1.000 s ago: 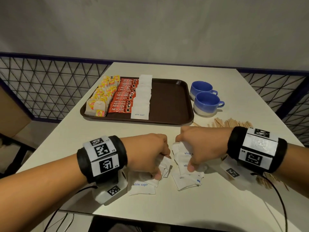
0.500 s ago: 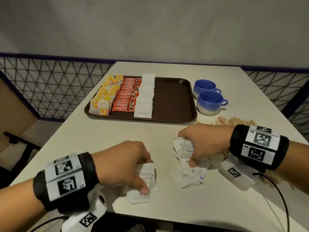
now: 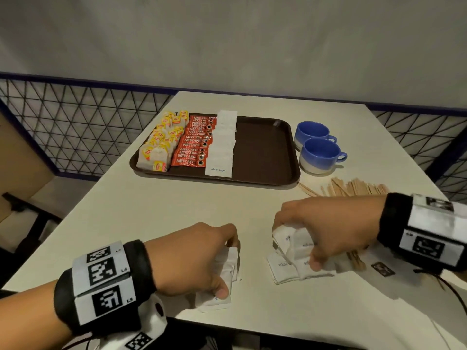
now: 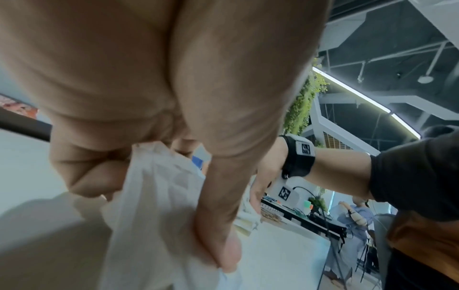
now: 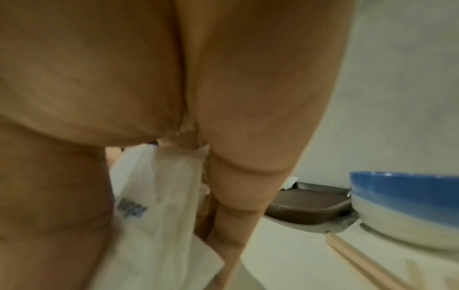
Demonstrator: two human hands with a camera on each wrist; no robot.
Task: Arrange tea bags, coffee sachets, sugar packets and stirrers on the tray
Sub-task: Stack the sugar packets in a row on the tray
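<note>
Hands: left (image 3: 194, 258), right (image 3: 326, 231), each seemingly gripping sugar packets (image 3: 290, 263).

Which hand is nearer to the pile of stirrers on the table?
Right. The right hand grips sugar packets just in front of the stirrers. The left hand grips other packets further left, beyond the right hand.
</note>
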